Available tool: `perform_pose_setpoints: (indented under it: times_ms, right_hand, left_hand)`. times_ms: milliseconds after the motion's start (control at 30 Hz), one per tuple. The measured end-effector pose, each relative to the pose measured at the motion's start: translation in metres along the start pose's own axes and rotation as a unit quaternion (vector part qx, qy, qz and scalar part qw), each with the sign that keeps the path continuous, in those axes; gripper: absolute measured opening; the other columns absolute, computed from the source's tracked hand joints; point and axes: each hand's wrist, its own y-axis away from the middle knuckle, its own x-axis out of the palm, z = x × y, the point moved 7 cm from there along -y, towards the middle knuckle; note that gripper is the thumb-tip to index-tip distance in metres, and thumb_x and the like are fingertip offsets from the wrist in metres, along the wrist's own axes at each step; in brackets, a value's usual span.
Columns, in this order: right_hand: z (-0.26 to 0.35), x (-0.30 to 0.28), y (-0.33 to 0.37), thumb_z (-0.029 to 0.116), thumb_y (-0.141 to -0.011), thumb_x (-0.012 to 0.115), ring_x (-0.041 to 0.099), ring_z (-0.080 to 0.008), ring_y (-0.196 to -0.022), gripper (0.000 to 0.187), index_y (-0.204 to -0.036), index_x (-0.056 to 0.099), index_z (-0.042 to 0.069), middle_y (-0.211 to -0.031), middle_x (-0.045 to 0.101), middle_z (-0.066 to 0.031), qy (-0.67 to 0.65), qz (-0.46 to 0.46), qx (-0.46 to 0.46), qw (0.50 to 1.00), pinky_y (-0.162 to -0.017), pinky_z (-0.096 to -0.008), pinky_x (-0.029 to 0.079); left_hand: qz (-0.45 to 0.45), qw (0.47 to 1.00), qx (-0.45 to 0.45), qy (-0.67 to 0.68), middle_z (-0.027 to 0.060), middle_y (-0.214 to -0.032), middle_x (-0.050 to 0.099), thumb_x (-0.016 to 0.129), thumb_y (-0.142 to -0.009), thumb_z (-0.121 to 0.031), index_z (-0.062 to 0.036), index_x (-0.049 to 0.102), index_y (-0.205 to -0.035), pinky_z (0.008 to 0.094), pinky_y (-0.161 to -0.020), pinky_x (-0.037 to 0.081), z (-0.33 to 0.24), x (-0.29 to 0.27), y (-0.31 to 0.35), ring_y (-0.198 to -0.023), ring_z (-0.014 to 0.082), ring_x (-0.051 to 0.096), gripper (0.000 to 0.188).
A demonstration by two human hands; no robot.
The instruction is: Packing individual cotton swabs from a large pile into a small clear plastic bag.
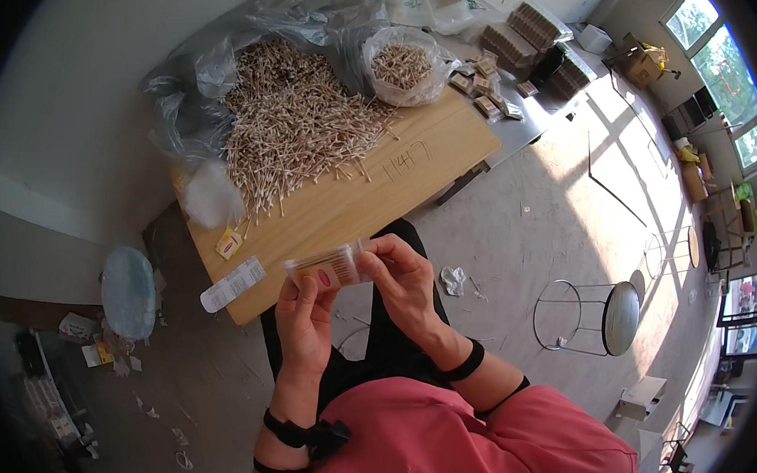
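Both hands hold a small clear packet of cotton swabs (332,265) with a red oval label, above the table's near edge. My left hand (306,323) grips its lower left part, thumb on the front. The fingers of my right hand (404,280) pinch its right end. Just beyond lies a big heap of loose cotton swabs (294,132) on the wooden table (311,211), partly inside a clear plastic bag (189,77). A white printed strip (232,285) and a small yellow card (229,244) lie at the table's near left corner.
A plastic-lined bowl of swabs (399,66) stands at the back of the table. Filled packets (489,91) and stacked packs (538,29) sit beyond it. A round stool (620,319) is at right; a blue-topped stool (129,292) and litter are at left.
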Motion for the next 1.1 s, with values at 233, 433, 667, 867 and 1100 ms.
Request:
perform_pose_setpoints:
  times_ms: [233, 433, 667, 867, 1100]
  right_hand:
    - [0.003, -0.029, -0.011, 0.012, -0.096, 0.065, 0.06, -0.006, -0.084, 0.013, -0.099, 0.064, -0.001, -0.09, 0.065, 0.0004, 0.023, -0.021, 0.0, 1.0, -0.074, -0.0222, 0.049]
    - [-0.034, -0.046, 0.0, 0.017, -0.099, 0.063, 0.058, -0.0075, -0.087, 0.019, -0.109, 0.06, 0.001, -0.095, 0.063, -0.0004, 0.045, 0.001, 0.101, 0.994, -0.074, -0.0248, 0.051]
    - [-0.065, -0.152, -0.033, 0.019, -0.102, 0.056, 0.069, -0.0191, -0.084, 0.024, -0.106, 0.056, -0.004, -0.092, 0.066, -0.0127, -0.002, -0.159, 0.145, 0.977, -0.071, -0.0305, 0.059]
    - [-0.058, -0.317, -0.209, 0.014, -0.1, 0.057, 0.071, -0.0209, -0.074, 0.02, -0.102, 0.055, -0.006, -0.091, 0.068, -0.0136, -0.005, -0.382, 0.008, 0.924, -0.071, -0.0298, 0.061]
    - [-0.047, -0.419, -0.321, 0.015, -0.099, 0.058, 0.069, -0.0221, -0.091, 0.025, -0.113, 0.059, -0.006, -0.1, 0.066, -0.0131, 0.057, -0.305, 0.008, 0.951, -0.084, -0.0308, 0.059]
  left_hand:
    - [0.02, 0.999, -0.046, 0.012, 0.0023, -0.125, 0.06, 0.065, -0.097, -0.025, -0.0066, 0.054, -0.13, 0.0276, -0.097, 0.049, 0.027, 0.009, -0.012, -0.113, 0.012, 0.059, 0.04]
    - [-0.005, 0.998, -0.052, -0.023, 0.0023, -0.124, 0.06, 0.069, -0.093, -0.037, -0.0094, 0.052, -0.133, 0.0275, -0.096, 0.048, 0.044, 0.006, -0.021, -0.112, 0.0131, 0.058, 0.051]
    - [-0.053, 0.978, -0.16, -0.123, 0.011, -0.131, 0.059, 0.057, -0.102, -0.026, -0.0029, 0.05, -0.134, 0.0322, -0.094, 0.05, 0.089, -0.019, -0.028, -0.111, 0.0207, 0.062, 0.04]
    - [-0.111, 0.95, -0.22, -0.19, 0.0106, -0.123, 0.064, 0.051, -0.104, -0.021, -0.0055, 0.055, -0.13, 0.0336, -0.091, 0.051, 0.104, -0.102, -0.019, -0.106, 0.0205, 0.064, 0.03]
    - [-0.127, 0.957, -0.165, -0.201, 0.0107, -0.114, 0.067, 0.055, -0.103, -0.02, -0.0018, 0.06, -0.123, 0.0307, -0.088, 0.051, 0.079, -0.113, -0.048, -0.099, 0.0179, 0.065, 0.027]
